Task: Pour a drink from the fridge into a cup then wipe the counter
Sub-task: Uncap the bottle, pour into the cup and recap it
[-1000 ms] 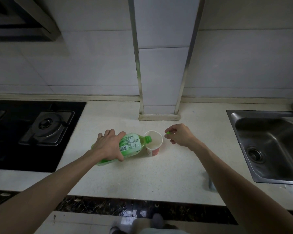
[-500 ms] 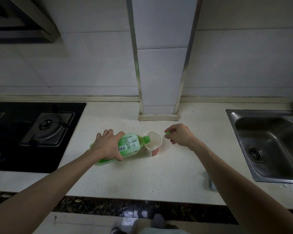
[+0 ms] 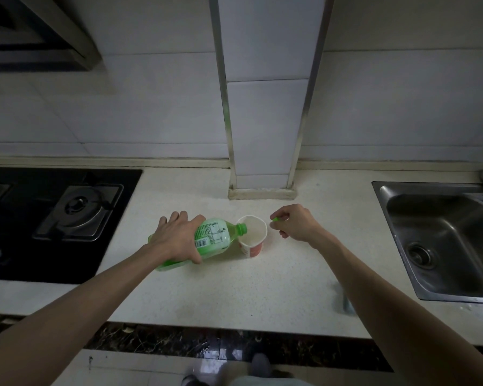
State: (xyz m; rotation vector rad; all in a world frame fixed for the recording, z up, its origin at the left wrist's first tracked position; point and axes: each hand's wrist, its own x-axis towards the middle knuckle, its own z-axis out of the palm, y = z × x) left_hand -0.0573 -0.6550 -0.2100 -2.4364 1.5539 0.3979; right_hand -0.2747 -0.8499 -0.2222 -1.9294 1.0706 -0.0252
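A pale speckled counter [image 3: 234, 291] runs between a black gas hob [image 3: 78, 210] on the left and a steel sink [image 3: 444, 246] on the right. On it, the left hand [image 3: 176, 238] wraps fingers and thumb round a green drink bottle [image 3: 216, 238], tilted almost flat, its open mouth at the left rim of a red-and-white paper cup [image 3: 253, 243]. Just right of the cup, the right hand [image 3: 299, 225] pinches the green cap [image 3: 275, 219] in curled fingers. Behind rises a white-tiled pillar [image 3: 265, 121].

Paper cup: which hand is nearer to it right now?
Right. The right hand, pinching a green cap, sits just right of the cup; the left hand is farther left, gripping the tilted bottle.
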